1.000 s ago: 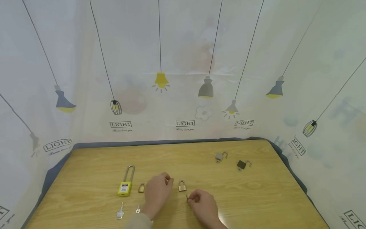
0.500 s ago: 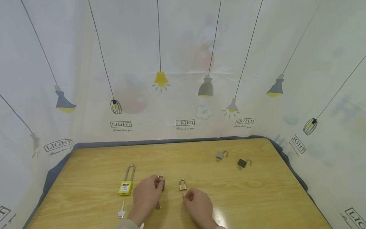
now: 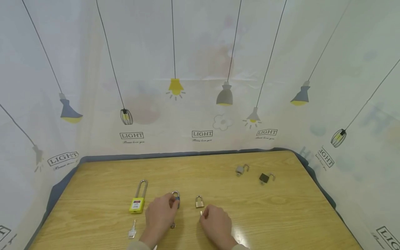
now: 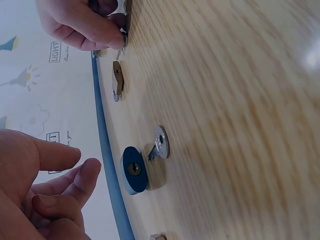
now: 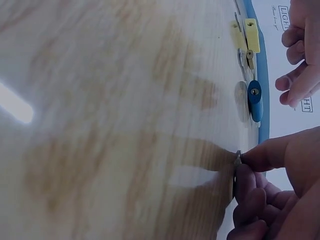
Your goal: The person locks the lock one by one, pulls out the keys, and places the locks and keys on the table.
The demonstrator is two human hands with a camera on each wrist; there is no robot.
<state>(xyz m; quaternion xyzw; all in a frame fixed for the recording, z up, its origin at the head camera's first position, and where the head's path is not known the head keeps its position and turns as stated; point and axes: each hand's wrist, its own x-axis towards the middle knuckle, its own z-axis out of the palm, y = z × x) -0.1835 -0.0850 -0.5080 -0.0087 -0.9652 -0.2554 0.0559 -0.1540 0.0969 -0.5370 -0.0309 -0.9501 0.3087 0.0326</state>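
Note:
My left hand [image 3: 160, 212] is over the table beside a blue padlock [image 4: 134, 170], its thumb and fingers parted around nothing in the left wrist view. A small key [image 4: 161, 142] lies in front of that padlock. My right hand [image 3: 216, 222] pinches another small key [image 3: 201, 213] between thumb and forefinger, close above the tabletop. Just beyond it stands a brass padlock [image 3: 199, 202] with its shackle closed. A second, smaller brass padlock [image 5: 250, 57] shows in the right wrist view; my left hand hides it in the head view.
To the left lie a long-shackled yellow padlock [image 3: 136, 205] and a silver key [image 3: 132, 230]. At the back right are a grey padlock [image 3: 240, 170] and a black padlock [image 3: 264, 178], both with shackles open and keys inserted. A printed curtain [image 3: 200, 104] surrounds the wooden table [image 3: 281, 211].
My left hand has moved left and slightly nearer, uncovering the blue padlock and its key while covering the small brass padlock. My right hand has shifted slightly left with its key.

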